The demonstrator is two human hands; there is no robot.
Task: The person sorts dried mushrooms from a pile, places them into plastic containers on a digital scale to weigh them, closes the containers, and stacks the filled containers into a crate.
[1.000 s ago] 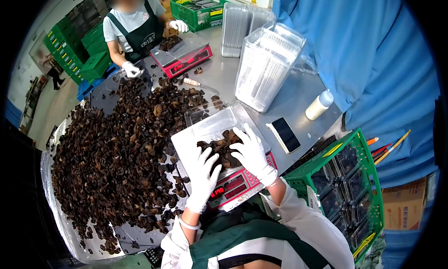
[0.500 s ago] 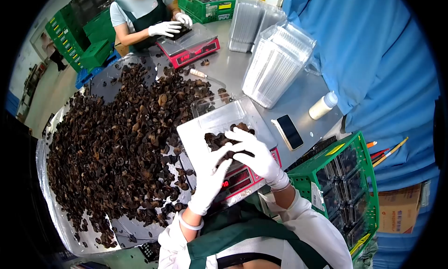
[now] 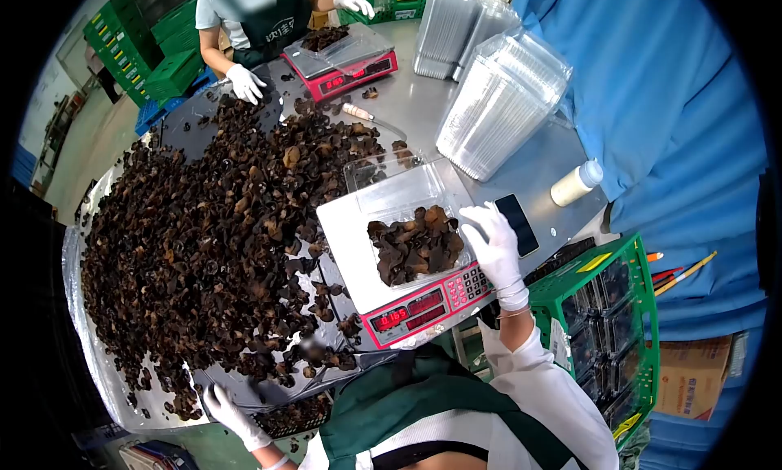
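Dark wood ear mushrooms (image 3: 415,243) fill one half of a clear plastic clamshell box (image 3: 399,195), its lid folded open toward the back. The box rests on the white plate of a red digital scale (image 3: 405,315), whose display reads about 0.165. Just right of the box is my right hand (image 3: 498,246), gloved in white, fingers spread and holding nothing. My left hand (image 3: 232,417), also gloved, hangs low at the left by the table's front edge, fingers apart and apparently nothing in them. Beside it spreads a large heap of wood ear mushrooms (image 3: 220,274).
A phone (image 3: 517,224), a bottle (image 3: 576,183) and stacked clear boxes (image 3: 505,99) lie to the right. A green crate (image 3: 562,284) of filled boxes stands right of me. Across the table, a co-worker with gloved hands has another red scale (image 3: 342,75). A wooden-handled knife (image 3: 358,112) lies between.
Both my hands have left the mushrooms in the box: the left went down to the lower left, the right drew aside to the right. The co-worker's hands have moved apart from their scale.
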